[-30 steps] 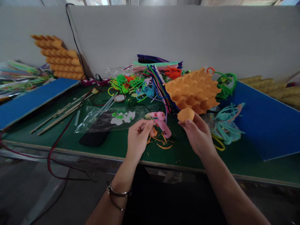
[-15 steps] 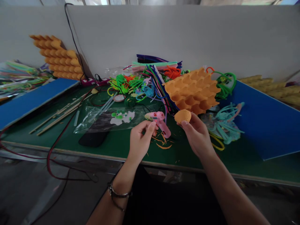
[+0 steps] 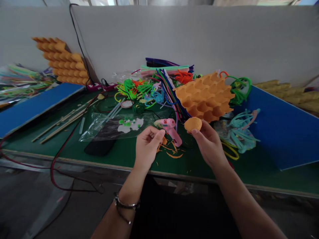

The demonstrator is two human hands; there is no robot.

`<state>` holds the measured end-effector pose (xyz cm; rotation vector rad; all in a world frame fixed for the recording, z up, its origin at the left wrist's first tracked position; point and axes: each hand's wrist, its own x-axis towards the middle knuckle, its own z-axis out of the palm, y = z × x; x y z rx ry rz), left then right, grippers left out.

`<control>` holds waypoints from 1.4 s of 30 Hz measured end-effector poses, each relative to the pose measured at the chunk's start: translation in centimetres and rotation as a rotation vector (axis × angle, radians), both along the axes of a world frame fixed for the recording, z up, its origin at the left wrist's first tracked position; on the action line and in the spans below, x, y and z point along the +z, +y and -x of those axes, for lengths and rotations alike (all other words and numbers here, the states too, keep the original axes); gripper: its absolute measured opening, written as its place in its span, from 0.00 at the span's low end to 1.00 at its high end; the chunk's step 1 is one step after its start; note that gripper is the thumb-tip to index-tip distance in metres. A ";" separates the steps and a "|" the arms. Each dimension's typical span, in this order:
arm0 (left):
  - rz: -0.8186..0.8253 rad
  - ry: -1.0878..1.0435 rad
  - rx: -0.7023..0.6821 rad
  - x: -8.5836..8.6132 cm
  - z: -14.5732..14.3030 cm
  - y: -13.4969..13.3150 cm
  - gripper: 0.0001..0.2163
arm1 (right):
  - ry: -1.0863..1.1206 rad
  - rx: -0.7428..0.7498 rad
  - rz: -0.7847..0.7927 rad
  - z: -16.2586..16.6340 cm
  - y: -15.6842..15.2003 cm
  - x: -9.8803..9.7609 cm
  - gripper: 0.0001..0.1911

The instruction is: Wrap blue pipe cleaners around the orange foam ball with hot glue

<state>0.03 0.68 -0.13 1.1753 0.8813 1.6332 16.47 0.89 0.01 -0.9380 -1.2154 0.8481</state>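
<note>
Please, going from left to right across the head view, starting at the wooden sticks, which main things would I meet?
Wooden sticks, left hand, glue gun, orange piece, right hand, teal bundle, right blue board.

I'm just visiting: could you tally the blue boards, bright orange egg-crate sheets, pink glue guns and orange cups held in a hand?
Blue boards: 2
Bright orange egg-crate sheets: 2
Pink glue gun: 1
Orange cup in the right hand: 1
Total: 6
</note>
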 end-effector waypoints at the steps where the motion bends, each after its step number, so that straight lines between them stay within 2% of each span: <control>1: -0.006 -0.016 0.006 0.0 0.0 0.0 0.15 | -0.002 0.002 -0.002 0.0 0.0 0.0 0.11; 6: -0.013 -0.102 0.060 -0.3 -0.1 0.2 0.14 | -0.010 0.005 -0.007 0.2 -0.1 0.1 0.11; 16: 0.031 -0.207 -0.062 -0.1 -0.2 0.0 0.16 | -0.026 0.009 -0.007 0.1 0.1 -0.1 0.12; 26: -0.012 -0.224 -0.035 -0.4 -0.2 0.5 0.10 | -0.040 -0.006 0.001 0.2 0.0 -0.1 0.12; 34: -0.039 -0.150 0.050 -0.7 -0.2 0.6 0.08 | -0.061 -0.017 0.008 0.3 0.0 0.1 0.12; 38: 0.032 -0.149 0.085 -0.6 -0.2 0.5 0.07 | -0.066 -0.019 0.007 0.3 0.0 0.1 0.13; 42: 0.077 -0.221 0.040 -0.4 -0.2 0.4 0.08 | -0.074 -0.020 0.011 0.2 0.0 0.1 0.12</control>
